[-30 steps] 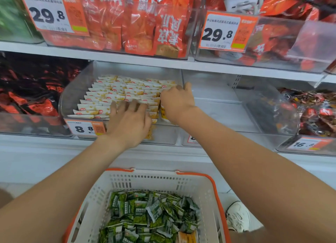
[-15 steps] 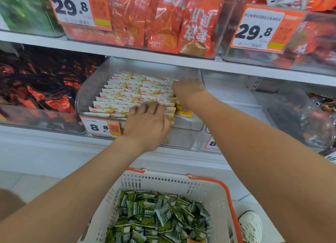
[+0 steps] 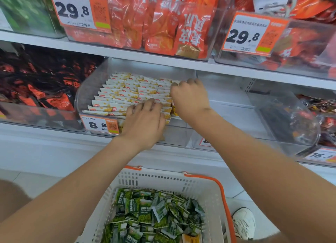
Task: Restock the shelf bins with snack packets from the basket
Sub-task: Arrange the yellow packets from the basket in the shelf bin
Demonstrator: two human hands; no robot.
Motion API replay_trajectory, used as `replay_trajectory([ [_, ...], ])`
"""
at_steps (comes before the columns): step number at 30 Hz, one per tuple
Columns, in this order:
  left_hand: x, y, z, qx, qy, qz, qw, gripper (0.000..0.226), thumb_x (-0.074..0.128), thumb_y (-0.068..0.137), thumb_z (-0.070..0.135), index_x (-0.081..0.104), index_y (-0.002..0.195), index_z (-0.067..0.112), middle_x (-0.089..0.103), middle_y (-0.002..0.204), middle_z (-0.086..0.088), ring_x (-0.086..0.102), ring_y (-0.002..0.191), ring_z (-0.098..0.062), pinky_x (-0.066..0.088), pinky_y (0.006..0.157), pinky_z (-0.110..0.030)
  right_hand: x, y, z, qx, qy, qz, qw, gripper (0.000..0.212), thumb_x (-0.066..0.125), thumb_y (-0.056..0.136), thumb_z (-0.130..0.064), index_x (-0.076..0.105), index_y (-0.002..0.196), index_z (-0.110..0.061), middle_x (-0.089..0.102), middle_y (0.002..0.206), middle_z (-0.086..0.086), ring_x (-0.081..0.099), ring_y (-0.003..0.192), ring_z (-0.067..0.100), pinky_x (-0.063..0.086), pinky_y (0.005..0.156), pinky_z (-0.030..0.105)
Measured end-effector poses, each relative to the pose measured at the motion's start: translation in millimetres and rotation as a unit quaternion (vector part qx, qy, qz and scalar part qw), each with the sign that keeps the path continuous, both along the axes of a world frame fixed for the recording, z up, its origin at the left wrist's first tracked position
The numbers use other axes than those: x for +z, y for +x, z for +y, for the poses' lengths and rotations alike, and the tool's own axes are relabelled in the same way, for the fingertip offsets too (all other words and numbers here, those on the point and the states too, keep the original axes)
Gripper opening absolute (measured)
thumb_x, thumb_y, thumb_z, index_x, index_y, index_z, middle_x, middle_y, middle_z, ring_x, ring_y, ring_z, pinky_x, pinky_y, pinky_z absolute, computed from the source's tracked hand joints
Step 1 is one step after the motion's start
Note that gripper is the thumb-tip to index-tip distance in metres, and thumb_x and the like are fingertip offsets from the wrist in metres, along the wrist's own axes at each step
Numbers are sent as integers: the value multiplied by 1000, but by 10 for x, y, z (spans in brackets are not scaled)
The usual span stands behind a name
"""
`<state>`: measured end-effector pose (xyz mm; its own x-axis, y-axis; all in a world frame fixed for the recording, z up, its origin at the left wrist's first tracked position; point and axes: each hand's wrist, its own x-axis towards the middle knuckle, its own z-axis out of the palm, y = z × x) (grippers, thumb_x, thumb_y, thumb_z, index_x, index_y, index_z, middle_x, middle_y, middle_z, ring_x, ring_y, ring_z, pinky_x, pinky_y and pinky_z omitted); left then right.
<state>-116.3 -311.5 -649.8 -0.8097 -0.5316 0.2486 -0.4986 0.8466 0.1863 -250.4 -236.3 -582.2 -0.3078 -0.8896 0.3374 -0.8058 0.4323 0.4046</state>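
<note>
**Squaring up the yellow rows**

Left grip [image 3: 145, 119] lies flat and wide, pressing the yellow packets [image 3: 123, 92] under it in the bin [image 3: 87, 90]. Right grip [image 3: 189, 99], just beside, curls at the rows' end; whether it holds one, I cannot tell. Next likely: green packets [image 3: 151, 212] from the basket [image 3: 214, 188] below both

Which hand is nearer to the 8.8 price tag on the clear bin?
Left. The left hand rests on the packets just right of the price tag; the right hand is farther right and deeper in the bin, at the rows' right end.
</note>
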Motion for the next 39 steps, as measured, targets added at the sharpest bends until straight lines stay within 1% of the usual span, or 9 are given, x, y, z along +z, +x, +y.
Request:
replay_trajectory([
  [4, 86, 94, 104, -52, -7, 127, 990, 33, 46, 94, 28, 60, 121, 14, 54, 123, -10, 50, 112, -35, 44, 94, -49, -233, 344, 706, 108, -159, -59, 980, 10, 68, 77, -23, 62, 81, -15, 64, 67, 7, 61, 62, 34, 43, 62, 36],
  [7, 67, 234, 378, -39, -138, 104, 984, 20, 52, 87, 31, 56, 96, 13, 58, 94, -9, 52, 94, -35, 40, 79, -46, -494, 576, 1179, 78, -23, -212, 974, 12, 55, 87, -29, 62, 90, -20, 67, 77, 4, 65, 71, 32, 51, 64, 36],
  [10, -135, 338, 755, -64, -78, -15, 995, 19, 49, 92, 37, 55, 86, 19, 61, 75, 0, 58, 76, -27, 42, 78, -41, -725, 644, 1503, 39, 132, -346, 928, 18, 53, 92, -33, 65, 103, -23, 67, 93, 5, 66, 84, 31, 58, 72, 41],
  [15, -865, 450, 1311, -131, 117, -268, 947, 27, 48, 99, 31, 54, 75, 20, 57, 72, -1, 55, 65, -21, 49, 59, -35, -1180, 818, 1895, 32, 341, -340, 876, 13, 57, 92, -20, 57, 79, -22, 61, 80, 1, 62, 70, 22, 51, 55, 33],
  [20, -1563, 409, 1738, -124, 198, -432, 871, 19, 47, 101, 20, 56, 86, 12, 51, 75, -6, 51, 65, -25, 43, 54, -36, -1412, 913, 2190, 15, 453, -340, 824, 6, 57, 96, -12, 60, 93, -16, 61, 90, 3, 59, 73, 20, 44, 52, 32],
  [25, -2353, 606, 2096, -133, 291, -480, 817, 25, 48, 101, 19, 65, 110, 3, 63, 94, -11, 53, 76, -28, 42, 66, -40, -1435, 904, 2209, 45, 474, -357, 804, 22, 56, 98, -10, 62, 118, -10, 62, 96, 4, 60, 75, 20, 47, 56, 32],
  [28, -2592, 758, 2242, -171, 286, -516, 789, 16, 51, 104, 18, 56, 117, 10, 61, 110, -10, 57, 93, -29, 44, 76, -39, -1438, 885, 2197, 66, 460, -354, 812, 32, 53, 100, -9, 55, 132, -9, 53, 94, 2, 56, 79, 21, 55, 70, 36],
  [32, -2763, 830, 2255, -174, 294, -501, 795, 42, 58, 97, 4, 51, 137, 17, 61, 128, -11, 59, 106, -28, 49, 84, -37, -1442, 857, 2160, 77, 442, -350, 822, 32, 54, 97, -6, 56, 129, -11, 49, 88, 1, 50, 70, 16, 57, 71, 37],
  [39, -2772, 832, 2255, -123, 297, -448, 834, 21, 76, 86, 27, 77, 102, 14, 75, 105, -8, 70, 95, -28, 60, 82, -40, -1416, 868, 2099, 79, 423, -343, 835, 30, 56, 98, -8, 56, 127, -13, 43, 83, 1, 48, 67, 16, 46, 60, 34],
])
